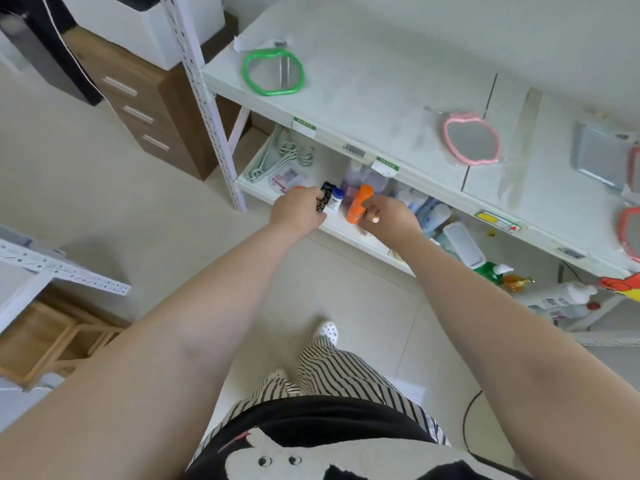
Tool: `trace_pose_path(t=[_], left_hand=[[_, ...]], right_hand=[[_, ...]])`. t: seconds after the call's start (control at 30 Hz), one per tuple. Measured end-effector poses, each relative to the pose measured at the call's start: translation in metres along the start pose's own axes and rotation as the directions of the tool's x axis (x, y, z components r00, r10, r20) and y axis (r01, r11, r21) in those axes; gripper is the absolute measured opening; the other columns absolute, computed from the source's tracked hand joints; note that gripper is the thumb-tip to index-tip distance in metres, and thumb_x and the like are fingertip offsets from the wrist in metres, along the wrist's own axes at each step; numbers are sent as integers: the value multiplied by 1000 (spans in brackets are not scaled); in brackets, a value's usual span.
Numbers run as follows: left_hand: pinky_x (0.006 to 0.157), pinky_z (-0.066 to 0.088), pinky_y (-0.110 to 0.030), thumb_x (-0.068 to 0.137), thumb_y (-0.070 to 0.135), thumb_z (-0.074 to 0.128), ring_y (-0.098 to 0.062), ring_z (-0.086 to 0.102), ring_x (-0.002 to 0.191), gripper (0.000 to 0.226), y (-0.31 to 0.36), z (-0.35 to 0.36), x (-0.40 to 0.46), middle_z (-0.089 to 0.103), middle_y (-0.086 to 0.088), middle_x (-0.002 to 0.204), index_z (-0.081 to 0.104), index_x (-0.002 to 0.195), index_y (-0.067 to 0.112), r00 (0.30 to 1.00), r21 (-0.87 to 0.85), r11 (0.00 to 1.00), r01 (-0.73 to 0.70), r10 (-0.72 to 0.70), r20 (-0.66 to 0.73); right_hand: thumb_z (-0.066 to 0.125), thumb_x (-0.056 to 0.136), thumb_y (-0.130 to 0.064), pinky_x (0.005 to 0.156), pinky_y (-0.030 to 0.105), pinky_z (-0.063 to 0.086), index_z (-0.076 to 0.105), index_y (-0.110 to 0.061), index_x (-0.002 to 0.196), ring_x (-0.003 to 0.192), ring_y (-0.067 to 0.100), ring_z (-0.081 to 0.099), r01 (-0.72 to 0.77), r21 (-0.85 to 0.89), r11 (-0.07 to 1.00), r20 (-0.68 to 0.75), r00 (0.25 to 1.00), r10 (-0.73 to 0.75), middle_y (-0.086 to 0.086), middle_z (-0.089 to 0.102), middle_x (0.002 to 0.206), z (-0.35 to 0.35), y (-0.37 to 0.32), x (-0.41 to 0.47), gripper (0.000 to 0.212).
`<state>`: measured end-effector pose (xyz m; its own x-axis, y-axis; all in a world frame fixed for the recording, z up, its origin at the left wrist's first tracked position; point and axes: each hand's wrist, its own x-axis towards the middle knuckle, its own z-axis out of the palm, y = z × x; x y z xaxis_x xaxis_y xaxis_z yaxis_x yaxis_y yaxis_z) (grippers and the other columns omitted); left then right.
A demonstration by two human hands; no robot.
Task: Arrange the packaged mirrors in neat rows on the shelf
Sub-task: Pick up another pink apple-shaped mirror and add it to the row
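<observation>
While both bare arms reach down to the lower shelf (332, 226), the white upper shelf (381, 74) carries the packaged mirrors well apart: a green apple-shaped mirror (272, 71) at the far left, a pink apple-shaped mirror (471, 139) further right, and a grey square mirror (601, 157) near the right edge. The left hand (298, 213) has its fingers curled around a black tube (325, 201). The right hand (391, 218) pinches an orange bottle (359, 204).
</observation>
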<state>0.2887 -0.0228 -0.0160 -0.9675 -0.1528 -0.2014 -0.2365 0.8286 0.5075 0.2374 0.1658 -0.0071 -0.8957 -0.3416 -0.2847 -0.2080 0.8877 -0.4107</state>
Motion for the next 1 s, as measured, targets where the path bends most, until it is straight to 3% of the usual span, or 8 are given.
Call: trace_pose_path(t=[0.17, 0.3, 0.5, 0.77, 1.0], left_hand=[[90, 50, -37, 86, 30, 58, -27, 60, 112, 39, -11, -14, 48, 68, -2, 117, 57, 124, 21, 1000, 25, 999, 28, -28, -1], [93, 46, -34, 87, 31, 60, -24, 58, 117, 46, -16, -30, 93, 64, 0, 126, 52, 132, 23, 999, 42, 999, 32, -31, -9], [93, 47, -35, 86, 25, 59, -24, 58, 115, 44, -5, -52, 155, 64, -1, 123, 54, 130, 20, 1000, 5, 1000, -14, 14, -24], [91, 46, -33, 88, 23, 58, -23, 58, 115, 43, 40, -43, 230, 63, -2, 124, 53, 130, 18, 970, -13, 977, -211, 211, 124], [92, 43, -30, 88, 24, 56, -22, 55, 119, 44, 84, -39, 295, 61, 0, 128, 51, 132, 20, 862, 3, 906, -422, 401, 310]], right_hand=[[61, 84, -26, 83, 29, 47, 59, -24, 123, 102, 20, 60, -23, -2, 1000, 53, 998, 23, -1, 64, 116, -3, -19, 59, 39], [61, 85, -23, 88, 39, 53, 62, -19, 117, 101, 26, 63, -29, 17, 999, 30, 999, 28, 3, 66, 112, -17, -29, 103, 33], [64, 83, -27, 88, 37, 53, 58, -30, 119, 101, 18, 63, -74, 83, 994, -9, 997, 75, -7, 64, 116, -43, -25, 153, 37], [67, 85, -31, 89, 37, 51, 59, -24, 120, 105, 18, 60, -209, 135, 968, -98, 970, 223, -2, 64, 114, -62, 7, 180, 37], [69, 83, -30, 90, 41, 51, 61, -21, 119, 105, 22, 60, -431, 288, 855, -245, 830, 501, 2, 65, 112, -90, 30, 178, 38]])
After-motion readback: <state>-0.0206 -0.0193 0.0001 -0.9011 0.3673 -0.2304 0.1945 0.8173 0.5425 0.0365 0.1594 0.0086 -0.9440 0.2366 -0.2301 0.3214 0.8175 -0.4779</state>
